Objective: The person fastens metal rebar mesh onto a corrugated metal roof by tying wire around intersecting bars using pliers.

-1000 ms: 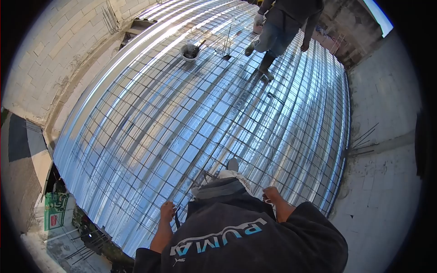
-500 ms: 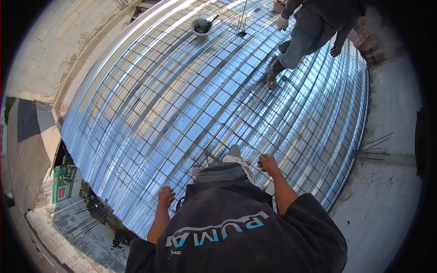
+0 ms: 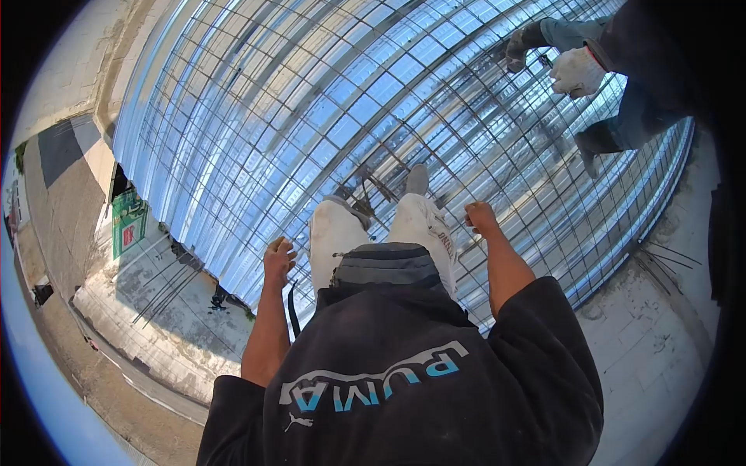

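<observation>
My left hand [image 3: 278, 259] hangs at my side above the mesh, its fingers loosely curled in. Nothing shows in it; a thin black strap [image 3: 292, 309] dangles beside the forearm. My right hand [image 3: 480, 217] is held out over the mesh, closed in a loose fist with nothing visible in it. Under both hands lies a grid of steel reinforcing mesh [image 3: 326, 97] over shiny ribbed metal decking [image 3: 225, 167]. My feet stand on it, with one grey shoe [image 3: 417, 179] forward. Neither hand touches the mesh.
At the upper right a co-worker bends over the mesh, with a white-gloved hand [image 3: 578, 72] and dark boots [image 3: 594, 144]. Bare rebar ends [image 3: 664, 264] stick out at the right wall. More bars [image 3: 167, 291] jut past the deck's left edge, near a green banner [image 3: 129, 224].
My view has tilted down, bringing my legs into sight. The co-worker was striding upright and now bends low, closer and further right. The bucket at the top has left view.
</observation>
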`<state>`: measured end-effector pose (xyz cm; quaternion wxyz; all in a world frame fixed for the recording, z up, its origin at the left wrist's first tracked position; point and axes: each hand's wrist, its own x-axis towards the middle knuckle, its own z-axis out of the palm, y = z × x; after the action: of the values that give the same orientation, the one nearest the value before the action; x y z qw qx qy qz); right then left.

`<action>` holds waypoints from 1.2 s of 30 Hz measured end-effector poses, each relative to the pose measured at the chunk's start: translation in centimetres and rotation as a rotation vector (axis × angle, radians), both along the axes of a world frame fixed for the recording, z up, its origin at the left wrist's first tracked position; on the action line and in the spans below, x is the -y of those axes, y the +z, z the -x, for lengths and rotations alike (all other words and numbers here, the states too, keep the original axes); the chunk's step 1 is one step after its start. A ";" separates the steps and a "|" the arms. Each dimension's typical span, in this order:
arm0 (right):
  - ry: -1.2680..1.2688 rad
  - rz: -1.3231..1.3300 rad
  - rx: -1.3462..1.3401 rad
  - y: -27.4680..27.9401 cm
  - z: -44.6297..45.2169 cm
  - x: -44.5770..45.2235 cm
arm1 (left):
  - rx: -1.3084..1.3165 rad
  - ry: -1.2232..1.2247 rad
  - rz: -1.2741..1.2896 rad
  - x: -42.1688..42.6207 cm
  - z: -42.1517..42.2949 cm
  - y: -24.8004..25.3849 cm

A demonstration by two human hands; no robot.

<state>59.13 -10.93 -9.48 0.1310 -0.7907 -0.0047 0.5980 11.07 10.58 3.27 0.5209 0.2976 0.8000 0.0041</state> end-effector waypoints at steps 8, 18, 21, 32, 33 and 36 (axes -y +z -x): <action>-0.075 -0.294 0.048 -9.8 3.4 -8.7 | -0.013 -0.215 0.111 -4.9 -2.8 -10.6; 0.495 -0.117 0.177 -40.5 24.0 -10.8 | 0.075 -0.592 0.156 -4.9 -6.5 -44.0; 0.484 -0.042 0.353 -43.7 28.8 -13.6 | 0.181 -0.520 0.248 -3.1 -5.8 -51.2; 0.777 -0.134 0.307 -46.4 27.1 -14.2 | 0.357 -0.202 0.541 -2.8 -7.7 -56.4; 0.749 -0.182 0.289 -45.9 27.0 -14.7 | 0.336 -0.271 0.572 -3.0 -7.5 -56.8; 0.512 -0.168 0.013 -44.1 27.1 -16.1 | 0.269 -0.266 0.405 -1.0 -7.0 -58.6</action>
<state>32.04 5.18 -53.55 0.0404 -0.7538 -0.2550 0.6042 18.11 11.60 -55.34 0.6674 0.2863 0.6621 -0.1850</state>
